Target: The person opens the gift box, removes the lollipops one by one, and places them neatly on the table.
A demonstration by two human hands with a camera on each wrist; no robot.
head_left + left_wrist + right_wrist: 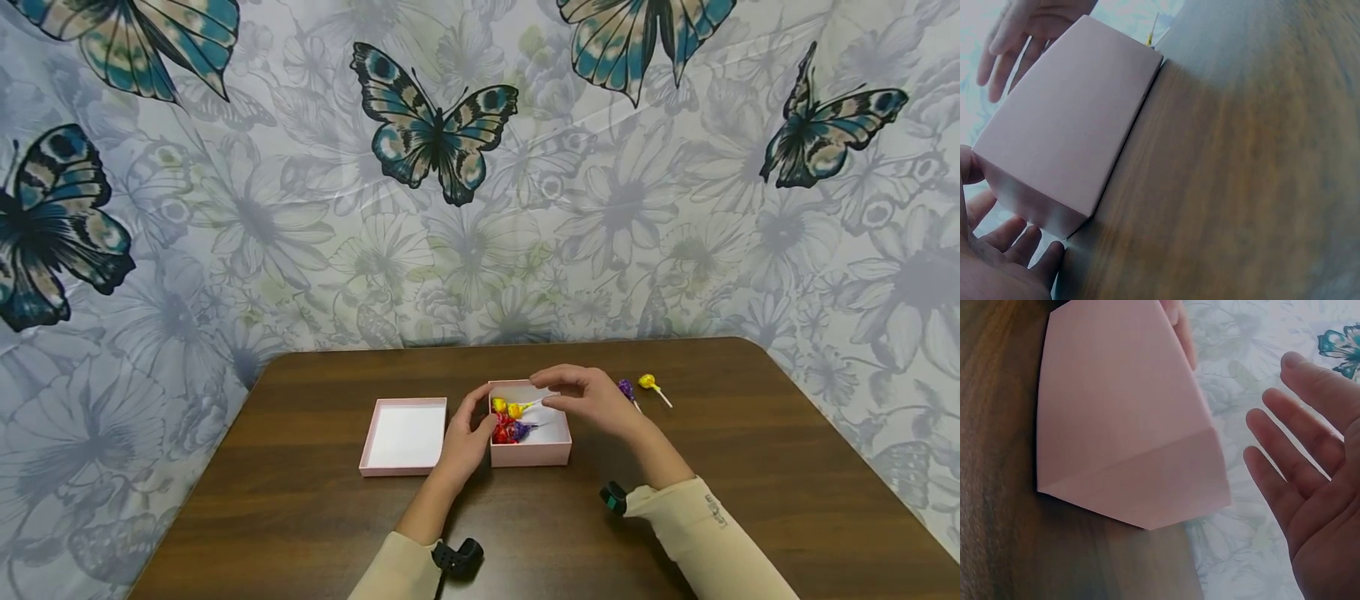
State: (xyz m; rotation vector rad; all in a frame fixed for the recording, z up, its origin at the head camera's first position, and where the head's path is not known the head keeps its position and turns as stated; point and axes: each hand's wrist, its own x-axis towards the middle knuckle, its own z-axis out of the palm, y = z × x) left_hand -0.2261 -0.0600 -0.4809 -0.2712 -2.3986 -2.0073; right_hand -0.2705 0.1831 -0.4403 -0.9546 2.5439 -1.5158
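Head view shows the right hand (592,400) hovering over the small square pink cardboard box (529,446), its fingers (558,379) loosely curved and slightly spread, pinching nothing that can be made out. The right wrist view agrees: the fingers there (1291,444) are straight and apart, beside the box's outer wall (1129,444) and not touching it. The left hand (467,437) rests against the box's left wall, fingers relaxed along it and the thumb near the rim; in the left wrist view its fingertips (1022,240) sit just at the box's near corner (1066,144).

The box lies directly below the right fingers and immediately right of the left ones, so both hands are about equally close, one above and one at the side. It stands upright and open on the dark brown wooden worktop (300,500), holding several wrapped lollipops in yellow, red and purple (510,421), sticks pointing right.

Left of the box, just apart, lies its matching shallow pink lid (405,435), white inside facing up. Right of the right hand lie 2 loose lollipops, a purple one (627,389) and a yellow one (649,384).
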